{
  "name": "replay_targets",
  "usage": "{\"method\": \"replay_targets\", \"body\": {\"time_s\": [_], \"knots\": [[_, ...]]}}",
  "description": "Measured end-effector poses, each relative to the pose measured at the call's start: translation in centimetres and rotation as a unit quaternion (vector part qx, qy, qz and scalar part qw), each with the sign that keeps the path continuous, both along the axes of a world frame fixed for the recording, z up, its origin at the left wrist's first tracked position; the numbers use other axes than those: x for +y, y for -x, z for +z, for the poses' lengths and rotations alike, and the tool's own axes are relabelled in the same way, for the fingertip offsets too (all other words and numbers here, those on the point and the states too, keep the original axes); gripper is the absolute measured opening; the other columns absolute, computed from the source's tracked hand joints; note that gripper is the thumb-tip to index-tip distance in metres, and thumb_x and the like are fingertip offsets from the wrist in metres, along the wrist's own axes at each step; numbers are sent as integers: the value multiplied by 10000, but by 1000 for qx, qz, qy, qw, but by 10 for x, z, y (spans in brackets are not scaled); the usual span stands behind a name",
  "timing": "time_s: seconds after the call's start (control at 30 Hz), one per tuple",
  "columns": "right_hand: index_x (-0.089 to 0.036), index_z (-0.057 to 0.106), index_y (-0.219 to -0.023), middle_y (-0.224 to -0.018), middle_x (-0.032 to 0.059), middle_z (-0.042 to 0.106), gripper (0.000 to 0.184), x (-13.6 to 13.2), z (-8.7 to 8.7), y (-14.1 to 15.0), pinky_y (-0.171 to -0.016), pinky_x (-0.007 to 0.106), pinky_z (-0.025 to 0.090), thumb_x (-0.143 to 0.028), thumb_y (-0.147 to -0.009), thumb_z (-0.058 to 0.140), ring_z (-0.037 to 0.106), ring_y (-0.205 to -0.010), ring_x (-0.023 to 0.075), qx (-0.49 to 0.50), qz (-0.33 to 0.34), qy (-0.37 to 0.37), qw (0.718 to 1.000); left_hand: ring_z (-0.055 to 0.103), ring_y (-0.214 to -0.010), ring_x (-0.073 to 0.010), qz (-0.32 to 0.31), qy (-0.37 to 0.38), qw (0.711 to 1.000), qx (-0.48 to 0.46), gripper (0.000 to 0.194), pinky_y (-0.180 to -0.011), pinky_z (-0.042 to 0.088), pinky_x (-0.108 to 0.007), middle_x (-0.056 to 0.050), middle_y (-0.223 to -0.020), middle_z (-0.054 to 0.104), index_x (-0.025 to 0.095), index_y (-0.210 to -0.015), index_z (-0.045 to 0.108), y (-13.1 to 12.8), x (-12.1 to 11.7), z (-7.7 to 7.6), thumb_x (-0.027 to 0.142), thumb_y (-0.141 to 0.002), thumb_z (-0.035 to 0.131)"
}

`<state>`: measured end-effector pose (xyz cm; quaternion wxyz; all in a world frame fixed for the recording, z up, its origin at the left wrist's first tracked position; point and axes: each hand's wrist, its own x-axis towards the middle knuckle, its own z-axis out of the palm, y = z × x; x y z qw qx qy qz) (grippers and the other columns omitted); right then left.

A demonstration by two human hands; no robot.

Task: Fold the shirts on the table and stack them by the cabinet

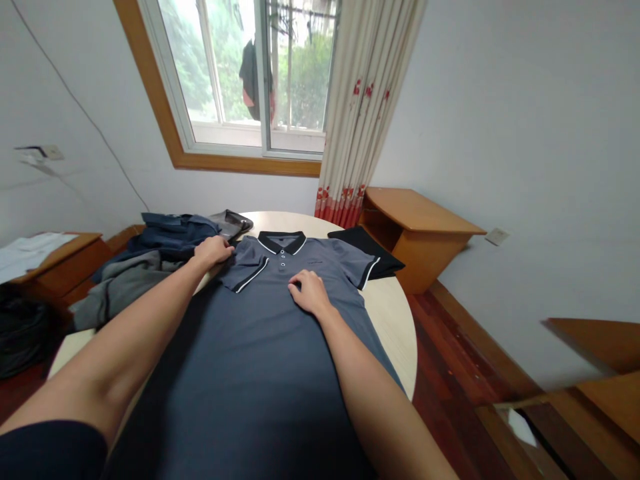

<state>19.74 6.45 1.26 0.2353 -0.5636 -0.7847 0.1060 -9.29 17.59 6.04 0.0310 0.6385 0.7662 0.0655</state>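
A grey polo shirt [270, 333] lies face up, its black collar [281, 243] with white trim toward the window. Its sleeve on my left [251, 273] is turned in over the chest; the other sleeve [363, 267] spreads outward. My left hand [213, 251] is closed at the shirt's left shoulder edge, fingertips pinched on the fabric there. On the chest, below the buttons, rests my right hand [310, 292], its fingers loosely bent and thumb a little apart, with no cloth seen gathered in them. The near end of the shirt is in shadow.
The shirt covers much of a pale round table [403, 327]. Dark blue clothes [173, 233] and a grey garment [125, 287] are heaped at its left. A folded black garment [383, 250] lies at the right, near a wooden desk [420, 213].
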Motion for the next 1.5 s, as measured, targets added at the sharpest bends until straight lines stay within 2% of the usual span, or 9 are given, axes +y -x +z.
{"method": "replay_targets", "body": {"time_s": [0.27,0.47,0.6,0.77,1.0,1.2,1.33,1.4,1.5], "knots": [[-208,741,-1026,-1104,71,680,168,1,-2,0,-924,344,403,-271,-920,628,562,-1071,227,6,12,-3,1000,687,-1038,-273,-173,20,985,-3,585,-912,504,-321,-106,-1145,736,241,-1362,617,-4,60,-6,393,-799,663],[-204,736,-1030,-1111,76,667,166,1,-3,1,-915,362,400,-270,-914,637,548,-1083,239,6,14,1,1000,682,-904,-252,-261,89,961,26,348,-858,514,-331,-105,-987,750,207,-1038,756,0,83,0,421,-793,631],[-215,733,-1022,-1103,75,664,153,2,-5,1,-908,369,404,-268,-910,643,548,-1079,239,10,14,-1,1000,666,-813,-242,-262,92,960,28,233,-782,522,-330,-87,-848,732,199,-838,736,13,100,13,394,-767,629],[-213,730,-1015,-1090,69,666,144,2,-5,1,-908,373,408,-254,-904,648,551,-1069,240,18,15,-4,1000,641,-728,-225,-213,98,972,17,217,-707,519,-329,-69,-722,698,175,-887,717,34,120,28,309,-766,594],[-205,724,-1031,-1082,68,657,152,1,-4,0,-916,378,411,-243,-908,644,550,-1066,238,21,18,3,1000,638,-596,-227,-199,108,973,-35,183,-616,525,-351,-82,-689,703,182,-831,699,46,137,18,287,-716,605],[-218,719,-1037,-1082,64,650,150,1,-5,1,-924,374,412,-241,-907,648,546,-1063,229,24,21,5,999,668,-764,-208,-181,33,983,28,243,-728,524,-307,-92,-860,743,126,-954,714,40,118,12,179,-740,611],[-213,721,-1036,-1090,68,652,151,2,-5,1,-918,377,411,-243,-908,646,543,-1070,235,22,22,7,999,614,-1105,-317,-189,-75,973,105,382,-897,487,-429,-207,-1209,672,89,-1167,676,11,74,7,139,-825,513],[-212,721,-1037,-1096,69,652,153,2,-5,0,-914,374,410,-239,-908,644,540,-1072,236,21,23,7,999,547,-1220,-358,-205,-109,965,119,430,-958,455,-486,-234,-1315,611,80,-1259,626,-6,47,-5,178,-887,432],[-215,721,-1048,-1102,70,647,163,2,-6,0,-920,370,407,-243,-908,643,535,-1074,233,21,28,6,999,507,-1299,-327,-234,-101,958,128,467,-1051,410,-449,-185,-1428,556,112,-1320,597,-23,16,-34,267,-927,399]]}}
